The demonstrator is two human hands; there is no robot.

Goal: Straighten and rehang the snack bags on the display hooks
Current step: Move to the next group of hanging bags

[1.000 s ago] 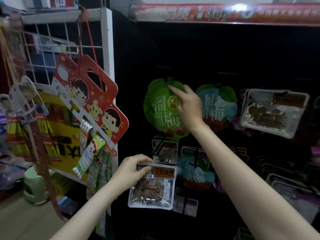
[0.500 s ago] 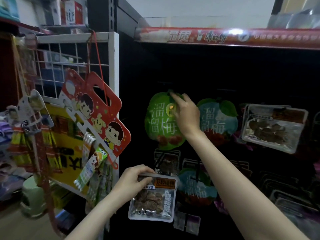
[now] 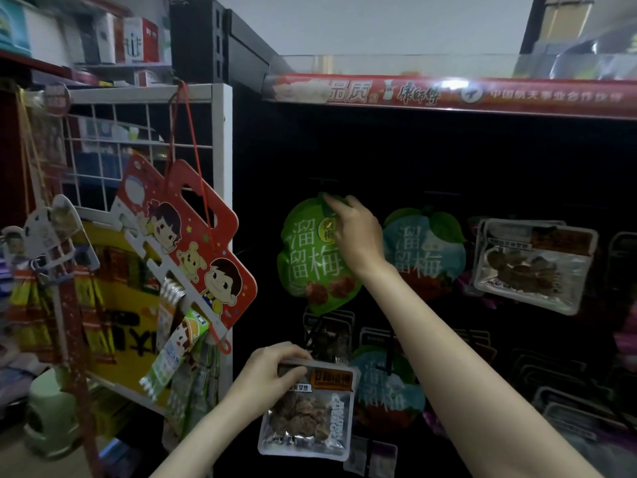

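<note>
Reaching up at 12 o'clock, right hand (image 3: pixel 355 232) pinches the top edge of the green plum bag (image 3: pixel 312 260), seemingly at its hook hole; hook itself too dark to see. Left hand (image 3: pixel 272 377) at 6 o'clock pinches the top of a clear dried-fruit bag (image 3: pixel 306 415), off any hook. Blue plum bag (image 3: pixel 424 250) at 2 o'clock hangs. Judged: green bag mid-rehang, clear bag next, lower rows still messy

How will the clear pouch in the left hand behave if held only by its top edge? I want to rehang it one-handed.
The clear pouch is probably floppy: thin film, gripped at its top by the left hand. The brown lumps sit low, so it likely hangs bottom-heavy and may swing. Its glossy film could be slippery.
</note>
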